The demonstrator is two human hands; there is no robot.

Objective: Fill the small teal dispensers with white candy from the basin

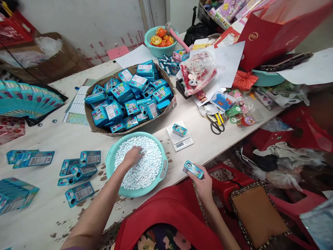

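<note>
In the head view, the left hand [133,157] reaches down into a teal basin [109,163] of small white pellets [145,173]. Its fingers are bent, with the tips down among the pellets, so I cannot tell whether they are apart or closed on some. The right hand [204,184] is out past the front edge of the tabletop [156,130], to the right of the basin. It holds a small blue tin [194,169] — the fingers and thumb are clamped on its sides, and its printed face is turned up.

On the tabletop, just beyond the right hand, a white digital scale [180,145] carries another blue tin [179,130]. Behind the basin stands a cut-down cardboard box [125,132], heaped with blue printed packs [121,91]. More blue cartons [79,193] lie in a loose group to the left of the basin, some overlapping.

Farther back, a smaller teal bowl [147,38] holds orange and yellow toys [156,40], and a pink-handled item [180,41] leans on its rim. To the right of the scale — near the table's edge — lie black-handled scissors [216,127], beside a yellow-handled tool [219,119] and rolls of tape [247,121].
</note>
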